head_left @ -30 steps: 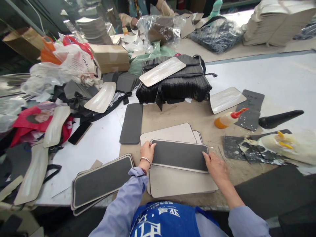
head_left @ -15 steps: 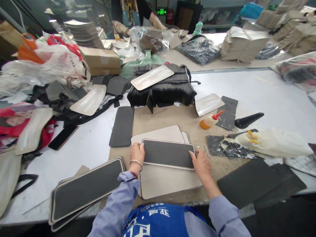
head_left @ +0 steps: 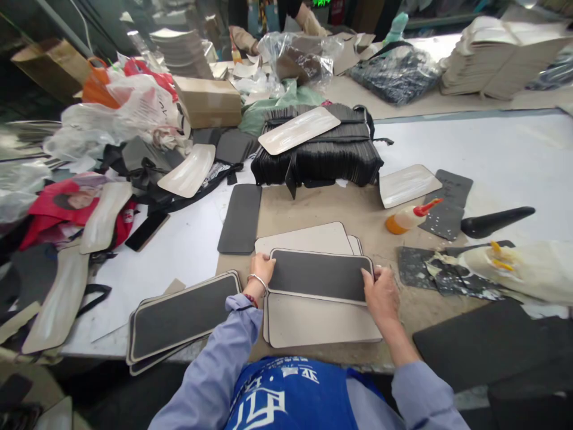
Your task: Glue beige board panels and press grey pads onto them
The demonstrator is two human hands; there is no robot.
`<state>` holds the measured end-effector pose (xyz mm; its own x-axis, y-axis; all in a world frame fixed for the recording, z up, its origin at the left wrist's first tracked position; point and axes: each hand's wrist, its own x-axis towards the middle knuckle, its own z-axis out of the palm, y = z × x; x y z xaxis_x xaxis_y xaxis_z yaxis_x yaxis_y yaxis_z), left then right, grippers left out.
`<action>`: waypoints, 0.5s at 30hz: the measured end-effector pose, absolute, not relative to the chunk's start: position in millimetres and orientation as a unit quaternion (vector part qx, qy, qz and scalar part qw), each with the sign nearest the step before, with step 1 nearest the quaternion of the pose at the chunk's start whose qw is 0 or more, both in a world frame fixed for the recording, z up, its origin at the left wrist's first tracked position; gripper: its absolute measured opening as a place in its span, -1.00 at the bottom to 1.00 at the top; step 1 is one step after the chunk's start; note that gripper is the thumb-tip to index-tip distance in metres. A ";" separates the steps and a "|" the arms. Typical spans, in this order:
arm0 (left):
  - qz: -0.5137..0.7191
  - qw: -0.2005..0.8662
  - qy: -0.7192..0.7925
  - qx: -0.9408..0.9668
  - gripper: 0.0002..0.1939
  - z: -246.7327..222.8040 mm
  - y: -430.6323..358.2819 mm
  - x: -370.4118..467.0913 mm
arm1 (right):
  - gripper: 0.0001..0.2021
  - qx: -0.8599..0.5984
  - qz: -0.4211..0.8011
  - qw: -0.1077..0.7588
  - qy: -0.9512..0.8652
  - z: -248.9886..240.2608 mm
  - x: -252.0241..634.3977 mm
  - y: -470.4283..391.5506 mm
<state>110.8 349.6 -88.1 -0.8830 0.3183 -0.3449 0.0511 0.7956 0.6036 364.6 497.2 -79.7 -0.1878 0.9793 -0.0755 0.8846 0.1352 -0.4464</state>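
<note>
Holding a pale-rimmed grey panel [head_left: 320,276] by both short ends — gripped at the left end by the left hand [head_left: 263,270], at the right end by the right hand [head_left: 382,295]. Placed over a stack of pale boards [head_left: 324,322] (touching or slightly raised, cannot tell which). Flanked on the left by a pile of similar panels [head_left: 185,313], with a red-tipped bottle [head_left: 405,219] beyond the right hand — tilted over.

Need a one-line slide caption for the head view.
Left hand and right hand hold opposite ends of a pale-edged dark panel over larger pale boards.
</note>
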 end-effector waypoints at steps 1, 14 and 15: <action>0.302 0.223 0.921 0.103 -0.87 -88.3 349.3 111.3 | -0.67 -0.629 0.221 0.124 -0.735 -76.5 363.0 498.8; 0.430 0.310 0.846 0.057 -0.73 -80.9 330.6 120.4 | -0.72 -0.592 0.464 -0.011 -0.659 -77.1 396.4 503.0; 0.458 0.334 0.823 0.043 -0.71 -80.9 328.6 121.1 | -0.74 -0.596 0.471 -0.003 -0.650 -79.6 395.9 501.8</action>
